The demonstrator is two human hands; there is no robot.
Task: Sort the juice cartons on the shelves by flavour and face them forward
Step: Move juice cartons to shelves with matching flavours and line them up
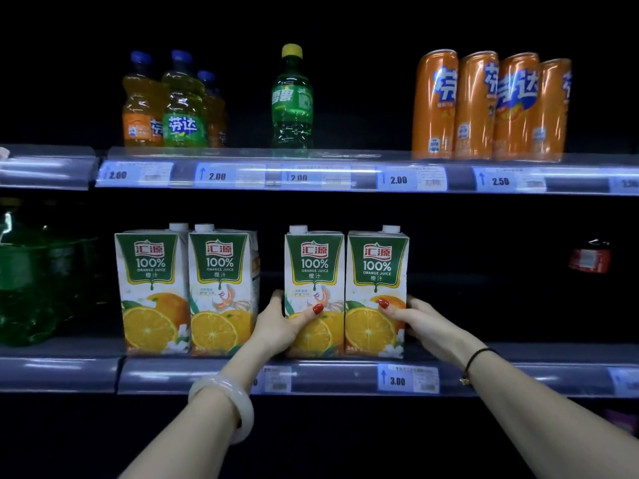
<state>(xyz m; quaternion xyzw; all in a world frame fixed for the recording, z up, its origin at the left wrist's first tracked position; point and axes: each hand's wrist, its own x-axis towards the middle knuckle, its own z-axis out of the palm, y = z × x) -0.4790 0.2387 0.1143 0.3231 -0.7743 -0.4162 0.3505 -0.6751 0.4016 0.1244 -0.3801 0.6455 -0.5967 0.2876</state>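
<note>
Lower shelf [345, 376], centre frame. The left hand [276, 323] and right hand [422, 321] clasp the upright right pair of cartons [332, 271] from either side, thumbs on the fronts. The left pair of cartons [186, 288] stands apart, frame-left, nearer the left hand.

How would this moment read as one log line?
left hand: grips third carton | right hand: grips fourth carton | both upright on lower shelf
</note>
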